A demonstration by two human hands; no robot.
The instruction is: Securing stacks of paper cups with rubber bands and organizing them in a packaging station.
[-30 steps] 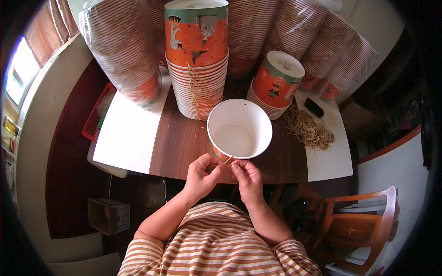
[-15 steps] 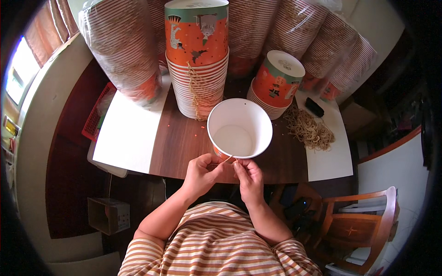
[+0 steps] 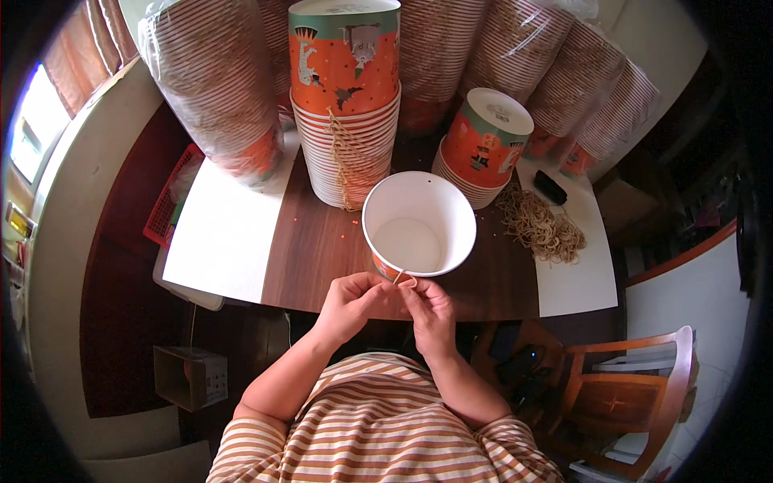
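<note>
A large paper bucket point(image 3: 451, 217), white inside and orange outside, stands upright near the table's front edge. A small dark hole shows near its far rim. At the near rim a thin tan string point(image 3: 411, 278) forms a small loop. My left hand point(image 3: 348, 306) pinches the string between thumb and fingers. From the other side my right hand point(image 3: 432, 316) is closed on the same string, its fingertips close to the left ones. Exactly how the string passes through the bucket wall is hidden by my fingers.
Behind the bucket rises a tall stack of upturned buckets point(image 3: 346, 72) with strings hanging down it. A shorter stack point(image 3: 487, 145) stands to its right, beside a heap of loose string point(image 3: 543, 229) and a black object point(image 3: 550, 187). Plastic-wrapped stacks point(image 3: 213, 88) line the back. A wooden chair point(image 3: 624, 394) is lower right.
The string between my fingers now curves into a loop at the near rim. Both hands have shifted slightly, and the bucket stays in place.
</note>
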